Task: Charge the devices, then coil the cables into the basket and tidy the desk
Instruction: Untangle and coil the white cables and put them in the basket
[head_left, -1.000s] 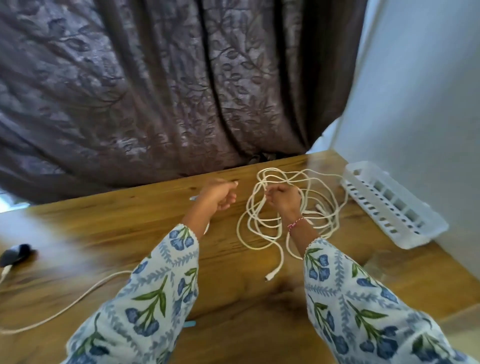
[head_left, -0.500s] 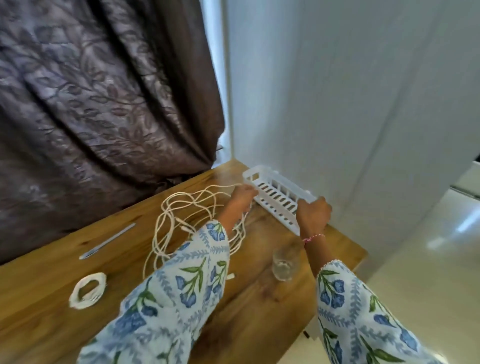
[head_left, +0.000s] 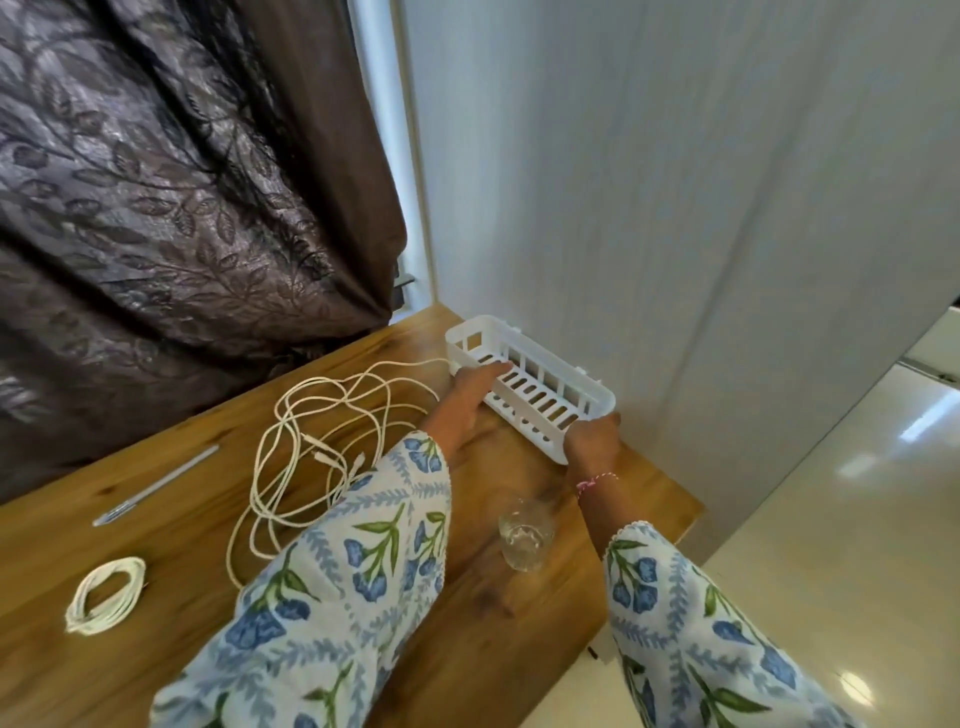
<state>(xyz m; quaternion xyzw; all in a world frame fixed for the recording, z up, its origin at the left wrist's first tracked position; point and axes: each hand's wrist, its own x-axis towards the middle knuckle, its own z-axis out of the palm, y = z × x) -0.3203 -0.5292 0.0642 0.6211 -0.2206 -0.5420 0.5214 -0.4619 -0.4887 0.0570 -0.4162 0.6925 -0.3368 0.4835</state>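
A white slotted plastic basket (head_left: 545, 374) lies at the desk's far right corner against the wall. My left hand (head_left: 470, 397) reaches to its near long rim, fingers stretched out onto the edge. My right hand (head_left: 592, 439) grips the basket's near end, fingers curled over the rim. A loose tangle of white cable (head_left: 322, 441) sprawls on the wooden desk (head_left: 156, 561) just left of my left arm. A small, neatly coiled white cable (head_left: 104, 595) lies near the desk's left front.
A clear drinking glass (head_left: 525, 538) stands between my forearms, close to the desk's right edge. A slim silver pen (head_left: 156, 486) lies left of the tangle. A dark patterned curtain (head_left: 182, 182) hangs behind the desk; a white wall (head_left: 675, 182) borders the right.
Both hands left the tangled cable and went right to the basket. My view swung right. The right hand now grips the basket's near end; the left touches its rim.
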